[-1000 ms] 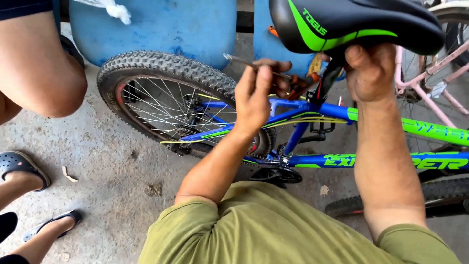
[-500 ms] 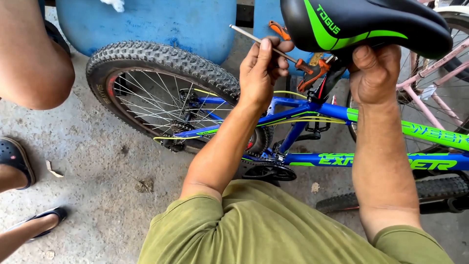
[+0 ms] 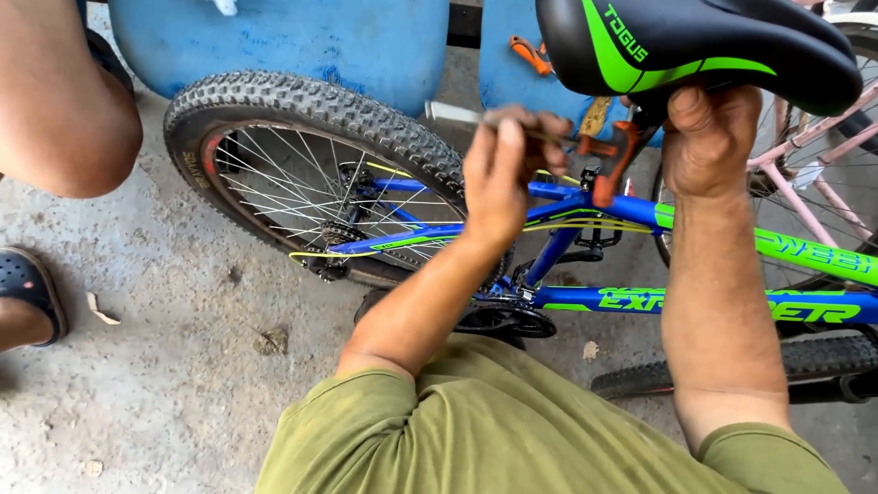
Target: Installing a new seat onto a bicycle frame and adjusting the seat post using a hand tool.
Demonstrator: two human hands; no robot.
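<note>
Here the left hand (image 3: 508,174) closes around a slim metal tool (image 3: 457,114) at the orange seat clamp (image 3: 611,160), under the black-green saddle (image 3: 695,46); the right hand (image 3: 709,137) grips beneath it. Best to steady the saddle and turn evenly, I judge.

Blue barrels (image 3: 302,46) behind; pink bicycle frame (image 3: 823,137) at right; bystander's knee (image 3: 69,119), dark sandal (image 3: 27,288) on concrete floor (image 3: 165,366)
</note>
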